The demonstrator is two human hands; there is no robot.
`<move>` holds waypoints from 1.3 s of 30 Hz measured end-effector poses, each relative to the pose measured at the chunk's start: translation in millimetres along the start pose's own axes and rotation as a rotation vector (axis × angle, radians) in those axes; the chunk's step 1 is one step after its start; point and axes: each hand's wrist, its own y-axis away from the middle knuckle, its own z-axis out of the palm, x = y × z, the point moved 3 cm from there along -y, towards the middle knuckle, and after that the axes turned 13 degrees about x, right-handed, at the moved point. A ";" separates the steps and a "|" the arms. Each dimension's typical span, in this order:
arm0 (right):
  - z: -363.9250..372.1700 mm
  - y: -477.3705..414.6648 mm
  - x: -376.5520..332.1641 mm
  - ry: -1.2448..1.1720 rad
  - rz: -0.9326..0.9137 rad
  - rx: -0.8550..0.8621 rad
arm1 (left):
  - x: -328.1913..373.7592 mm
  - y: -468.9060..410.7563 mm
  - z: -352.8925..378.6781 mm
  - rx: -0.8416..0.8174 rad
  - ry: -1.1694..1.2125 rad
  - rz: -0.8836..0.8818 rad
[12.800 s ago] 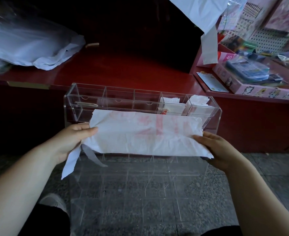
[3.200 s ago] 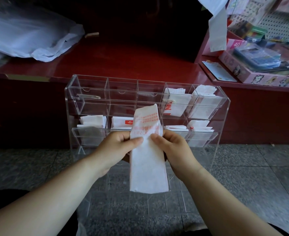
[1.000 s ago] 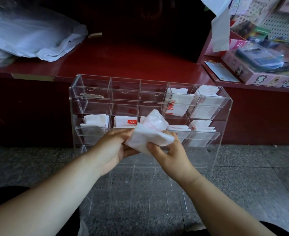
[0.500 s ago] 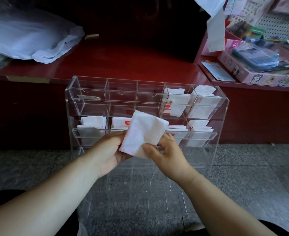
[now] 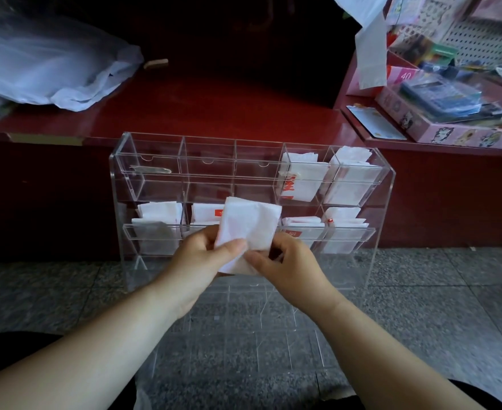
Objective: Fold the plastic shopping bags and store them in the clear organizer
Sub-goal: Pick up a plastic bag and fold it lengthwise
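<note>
Two surfaces make up the place: a dark red wooden counter (image 5: 229, 113) running across the back, and a grey speckled stone floor (image 5: 66, 291) below it. At far left, one loose heap of white plastic bags (image 5: 51, 72) lies on the counter.

One clear organizer (image 5: 116, 202) stands on the floor against the counter front. It has two rows of five compartments. In the upper row the three left compartments hold no bags and the two right ones each hold a folded white bag. In the lower row the first, second, fourth and fifth compartments show folded bags. The third is hidden, so I cannot tell what it holds. That makes six stored bags in view.

In front of that hidden middle compartment, both hands meet on one folded bag (image 5: 251, 226). The left hand (image 5: 198, 258) pinches its lower left edge with the thumb on the near face. The right hand (image 5: 291, 269) pinches the lower right corner, its fingers curled behind. The two thumbs almost touch. The bag is a nearly square white packet, a little taller than wide. Its long axis runs close to upright, its top edge points toward the organizer, and its flat face is turned to the camera.

At right, one white bag (image 5: 371, 54) hangs down, and one pink box (image 5: 462, 134) of stationery sits on a side shelf beneath a pegboard (image 5: 474, 39).
</note>
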 end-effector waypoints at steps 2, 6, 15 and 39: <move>0.7 0.3 1.6 -0.206 0.134 -0.024 | -0.7 -0.8 0.2 0.003 -0.019 0.013; 1.1 -3.8 5.9 -0.633 0.361 -0.131 | -4.1 1.7 3.6 -0.115 -0.096 -0.004; -16.3 -11.7 3.5 -0.674 0.300 0.120 | -6.3 -8.3 -4.4 0.001 -0.201 -0.067; -22.1 -11.1 4.1 -0.439 0.288 -0.018 | 9.1 -13.3 -15.6 0.012 -0.224 0.097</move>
